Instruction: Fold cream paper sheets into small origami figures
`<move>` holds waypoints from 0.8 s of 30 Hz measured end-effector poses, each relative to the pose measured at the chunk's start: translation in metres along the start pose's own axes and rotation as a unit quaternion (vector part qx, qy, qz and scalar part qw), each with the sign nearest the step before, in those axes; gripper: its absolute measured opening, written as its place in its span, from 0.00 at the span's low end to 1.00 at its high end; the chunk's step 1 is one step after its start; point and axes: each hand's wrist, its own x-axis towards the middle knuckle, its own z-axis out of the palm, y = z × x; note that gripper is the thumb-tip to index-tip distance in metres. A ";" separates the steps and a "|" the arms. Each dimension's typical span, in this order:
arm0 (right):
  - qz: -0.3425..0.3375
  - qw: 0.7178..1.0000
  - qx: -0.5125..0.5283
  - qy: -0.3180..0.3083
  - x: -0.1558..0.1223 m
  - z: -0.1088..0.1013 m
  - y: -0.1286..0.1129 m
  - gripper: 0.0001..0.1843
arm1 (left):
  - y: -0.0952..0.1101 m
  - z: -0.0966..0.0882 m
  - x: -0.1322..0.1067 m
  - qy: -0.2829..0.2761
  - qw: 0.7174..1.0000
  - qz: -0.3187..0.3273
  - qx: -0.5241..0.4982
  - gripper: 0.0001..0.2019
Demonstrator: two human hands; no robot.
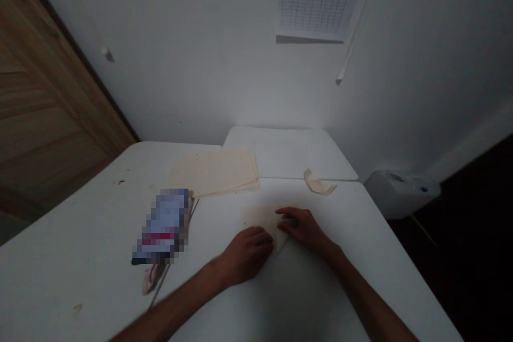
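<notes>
A thin cream sheet [261, 217] lies flat on the white table, with a folded corner [282, 240] between my hands. My left hand [249, 254] has its fingers curled together on the left of the fold, gripping its edge. On the other side, my right hand [303, 227] holds the fold between thumb and fingers, the index finger reaching left over the sheet. Part of the sheet is hidden by my hands. A small folded cream piece [318, 184] rests beyond my right hand. Farther left lies a stack of similar thin sheets [218, 171].
A blurred-out blue and white object [164, 224] lies left of my hands, with a pink strap [149, 279] by it. White tables [100, 235] meet at seams. A printed chart [315, 2] hangs on the wall. A white plastic container [401, 192] stands beyond the right edge.
</notes>
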 end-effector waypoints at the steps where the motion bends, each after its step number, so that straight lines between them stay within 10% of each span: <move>1: -0.003 1.000 -0.005 -0.001 0.000 0.001 0.000 0.16 | 0.000 0.000 0.000 -0.004 1.000 0.002 0.004 0.10; 24: -0.013 0.998 -0.065 0.018 0.002 0.014 0.003 0.13 | 0.003 -0.006 0.001 -0.037 0.998 0.005 0.045 0.12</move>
